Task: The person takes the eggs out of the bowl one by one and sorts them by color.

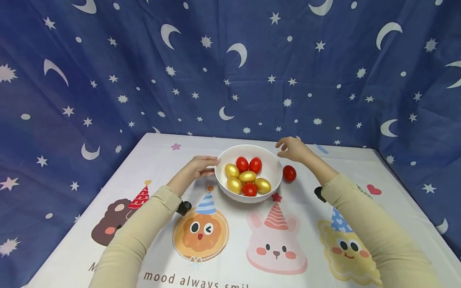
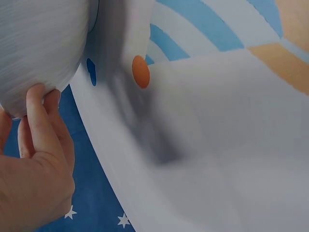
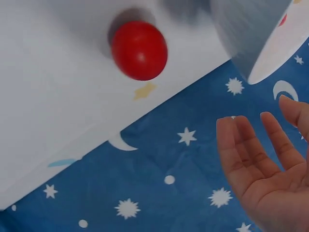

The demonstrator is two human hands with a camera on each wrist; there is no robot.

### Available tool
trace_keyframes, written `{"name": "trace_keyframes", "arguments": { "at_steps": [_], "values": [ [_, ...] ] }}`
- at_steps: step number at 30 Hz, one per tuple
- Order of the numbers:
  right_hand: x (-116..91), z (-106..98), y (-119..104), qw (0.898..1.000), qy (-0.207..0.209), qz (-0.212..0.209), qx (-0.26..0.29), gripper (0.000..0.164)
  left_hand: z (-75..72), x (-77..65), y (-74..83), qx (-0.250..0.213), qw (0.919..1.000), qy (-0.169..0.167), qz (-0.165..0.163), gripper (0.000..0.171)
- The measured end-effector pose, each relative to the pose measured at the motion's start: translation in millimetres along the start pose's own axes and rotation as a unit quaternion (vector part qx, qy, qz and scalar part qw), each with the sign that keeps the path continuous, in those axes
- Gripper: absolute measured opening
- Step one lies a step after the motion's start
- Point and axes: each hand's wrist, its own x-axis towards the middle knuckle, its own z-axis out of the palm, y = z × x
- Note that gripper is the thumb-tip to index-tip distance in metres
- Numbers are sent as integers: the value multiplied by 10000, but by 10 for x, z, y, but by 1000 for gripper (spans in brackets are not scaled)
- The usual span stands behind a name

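In the head view a white bowl (image 1: pixel 223 188) holds several shiny gold eggs (image 1: pixel 247 177) and three red eggs (image 1: pixel 249 189). My left hand (image 1: pixel 201 166) grips the bowl's left side, thumb at the rim and fingers against the outer wall. The left wrist view shows those fingers (image 2: pixel 41 116) on the bowl's side (image 2: pixel 38 43). Beside the bowl's right wall, one more red egg (image 1: pixel 289 173) lies on the table. My right hand (image 1: pixel 293 149) hovers past the right rim, its fingers loosely bent around nothing. In the right wrist view that hand (image 3: pixel 270 174) is apart from both bowl and red egg (image 3: pixel 140 50).
A white cloth (image 1: pixel 158 224) printed with cartoon animals and lettering covers the table. Behind it hangs a dark blue curtain (image 1: pixel 201 88) with moons and stars. Dark wrist devices (image 1: pixel 184 208) sit by both sleeves.
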Motion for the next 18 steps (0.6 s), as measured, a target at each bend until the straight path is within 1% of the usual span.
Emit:
{"name": "trace_keyframes", "arguments": {
  "at_steps": [4,9,15,18],
  "values": [
    [19,17,-84,9999,-34,-134,0,31,5,5,-7,-51,10000,-42,-26,46],
    [64,36,-194,9997,-164,-165,-14,34,-2,7,-7,-78,9999,-47,-83,45],
    [147,40,-334,9989,-382,-266,-110,34,1,16,-6,-14,9999,-95,-34,46],
    [205,49,-403,9979,-572,-286,-103,34,2,26,-6,-29,9999,-106,-20,46]
  ]
}}
